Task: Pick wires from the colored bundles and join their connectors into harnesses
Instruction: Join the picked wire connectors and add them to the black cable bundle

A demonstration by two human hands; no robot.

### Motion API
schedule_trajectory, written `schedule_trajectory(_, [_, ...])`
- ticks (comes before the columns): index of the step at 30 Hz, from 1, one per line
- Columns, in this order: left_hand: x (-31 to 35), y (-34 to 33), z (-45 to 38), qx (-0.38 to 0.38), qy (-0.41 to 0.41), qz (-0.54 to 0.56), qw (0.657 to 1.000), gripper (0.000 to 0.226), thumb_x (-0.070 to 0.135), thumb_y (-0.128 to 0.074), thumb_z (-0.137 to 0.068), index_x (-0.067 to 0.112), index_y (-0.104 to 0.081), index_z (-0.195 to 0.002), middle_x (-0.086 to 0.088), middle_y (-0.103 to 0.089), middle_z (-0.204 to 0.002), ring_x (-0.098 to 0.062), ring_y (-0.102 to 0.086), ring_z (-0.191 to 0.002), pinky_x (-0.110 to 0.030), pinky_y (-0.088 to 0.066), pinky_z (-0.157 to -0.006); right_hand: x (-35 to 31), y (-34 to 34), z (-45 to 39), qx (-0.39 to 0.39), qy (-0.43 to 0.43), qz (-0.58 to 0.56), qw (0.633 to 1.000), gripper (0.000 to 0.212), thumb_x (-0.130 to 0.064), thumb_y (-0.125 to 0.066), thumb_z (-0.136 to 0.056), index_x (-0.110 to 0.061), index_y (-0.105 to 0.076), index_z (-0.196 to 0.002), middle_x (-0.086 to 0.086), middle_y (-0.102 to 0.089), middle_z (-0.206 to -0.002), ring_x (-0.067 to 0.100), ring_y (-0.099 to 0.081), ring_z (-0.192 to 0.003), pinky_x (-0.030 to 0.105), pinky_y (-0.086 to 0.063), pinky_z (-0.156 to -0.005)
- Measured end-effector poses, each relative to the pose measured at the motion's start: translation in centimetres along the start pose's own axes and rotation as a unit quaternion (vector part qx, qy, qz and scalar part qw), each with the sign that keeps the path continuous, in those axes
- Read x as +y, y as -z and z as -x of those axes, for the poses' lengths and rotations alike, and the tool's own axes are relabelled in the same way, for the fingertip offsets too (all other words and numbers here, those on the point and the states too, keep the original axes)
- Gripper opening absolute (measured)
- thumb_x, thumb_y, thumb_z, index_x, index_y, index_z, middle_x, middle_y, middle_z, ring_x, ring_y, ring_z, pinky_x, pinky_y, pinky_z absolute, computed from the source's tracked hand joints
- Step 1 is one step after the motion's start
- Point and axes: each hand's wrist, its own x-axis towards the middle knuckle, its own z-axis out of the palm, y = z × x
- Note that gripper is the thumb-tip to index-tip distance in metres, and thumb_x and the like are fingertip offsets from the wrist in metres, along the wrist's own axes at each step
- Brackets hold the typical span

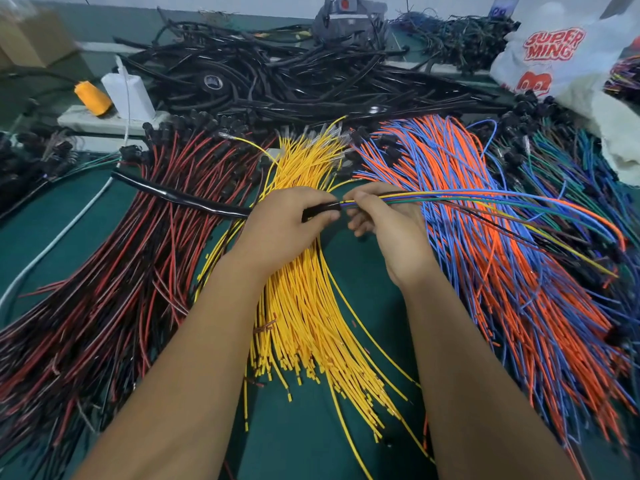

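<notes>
Hands feed gathered multicoloured wires (pixel 450 197), pinched by right hand (pixel 384 220), into black sleeve tube (pixel 194 200) gripped by left hand (pixel 287 220); best kept aligned.

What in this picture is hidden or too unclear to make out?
Head view:
- How far the coloured wires go into the black sleeve: the left hand hides it.
- The right hand fingertips: curled under.
- White plastic bag: cut by the edge.
- Far black cable pile: blurred.
</notes>
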Motion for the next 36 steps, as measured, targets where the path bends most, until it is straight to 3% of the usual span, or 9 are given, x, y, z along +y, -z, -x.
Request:
schedule_trajectory(4, [0.0,0.1,0.0,0.008,-0.006,-0.02,1.0,0.022,0.037,-0.057,-0.086,0.032,-0.069,-0.103,0.014,-0.068,-0.095,-0.008,-0.059,-0.09,-0.042,-0.051,-0.079,0.0,0.1,0.0,0.007,-0.013,0.022,1.0,0.021,-0.01,-0.055,-0.093,-0.022,-0.058,-0.076,-0.006,-0.059,-0.06,0.008,-0.051,-0.051,0.022,-0.04,-0.05])
schedule_trajectory(10, [0.4,0.1,0.1,-0.004,-0.028,-0.017,0.999,0.017,0.036,-0.055,-0.089,0.035,-0.064,-0.104,0.007,-0.067,-0.091,-0.012,-0.059,-0.087,-0.045,-0.051,-0.073,-0.1,0.2,0.4,-0.02,0.022,0.044,0.999,0.013,-0.014,-0.062,-0.093,-0.021,-0.063,-0.083,-0.003,-0.058,-0.059,0.01,-0.051,-0.054,0.02,-0.041,-0.052])
schedule_trajectory(13, [0.5,0.1,0.0,-0.003,-0.019,-0.017,1.0,0.02,0.037,-0.052,-0.09,0.033,-0.067,-0.103,0.008,-0.068,-0.092,-0.011,-0.059,-0.088,-0.044,-0.051,-0.074,-0.3,0.1,0.5,-0.023,0.014,-0.013,1.0,0.013,-0.015,-0.063,-0.093,-0.02,-0.064,-0.081,-0.006,-0.056,-0.057,0.01,-0.046,-0.051,0.02,-0.036,-0.049])
schedule_trajectory(18, [0.4,0.1,0.1,0.022,0.002,-0.011,1.0,0.029,0.041,-0.052,-0.089,0.029,-0.07,-0.109,0.006,-0.07,-0.096,-0.016,-0.062,-0.091,-0.044,-0.051,-0.076,-0.7,-0.2,0.4,0.017,-0.046,-0.141,0.989,0.031,-0.043,-0.052,-0.091,-0.017,-0.067,-0.083,-0.004,-0.048,-0.052,0.01,-0.038,-0.046,0.021,-0.025,-0.045])
schedule_trajectory(23, [0.5,0.1,0.2,0.014,0.002,-0.044,0.999,0.025,0.042,-0.051,-0.091,0.033,-0.068,-0.106,0.011,-0.068,-0.097,-0.012,-0.059,-0.09,-0.039,-0.051,-0.075,-1.0,-0.2,0.4,0.125,-0.041,-0.14,0.981,0.032,-0.023,-0.051,-0.098,-0.013,-0.063,-0.069,-0.004,-0.039,-0.046,0.007,-0.034,-0.042,0.017,-0.023,-0.039])
schedule_trajectory(27, [0.8,-0.1,0.2,0.002,-0.028,-0.07,0.997,0.017,0.034,-0.056,-0.093,0.028,-0.068,-0.103,0.012,-0.065,-0.091,-0.007,-0.054,-0.083,-0.028,-0.04,-0.067,-0.7,-1.0,0.6,0.078,-0.037,-0.104,0.991,0.031,-0.021,-0.048,-0.1,-0.011,-0.062,-0.074,-0.008,-0.039,-0.044,0.003,-0.034,-0.039,0.014,-0.023,-0.037])
schedule_trajectory(32, [1.0,0.0,0.3,-0.022,-0.018,-0.088,0.996,0.013,0.035,-0.05,-0.097,0.033,-0.058,-0.088,0.02,-0.048,-0.065,-0.003,-0.039,-0.066,-0.024,-0.026,-0.052,-0.7,-0.8,0.7,0.039,-0.053,-0.059,0.996,0.028,-0.028,-0.048,-0.1,-0.014,-0.067,-0.085,-0.005,-0.036,-0.045,0.006,-0.03,-0.04,0.017,-0.022,-0.039])
schedule_trajectory(36, [0.9,0.2,0.2,-0.006,-0.01,-0.096,0.995,0.015,0.037,-0.047,-0.098,0.032,-0.054,-0.085,0.016,-0.051,-0.067,0.0,-0.045,-0.067,-0.028,-0.029,-0.052,-1.0,-0.7,0.6,0.089,-0.068,-0.129,0.985,0.023,-0.025,-0.056,-0.096,-0.015,-0.068,-0.079,-0.002,-0.052,-0.054,0.01,-0.045,-0.044,0.019,-0.033,-0.045])
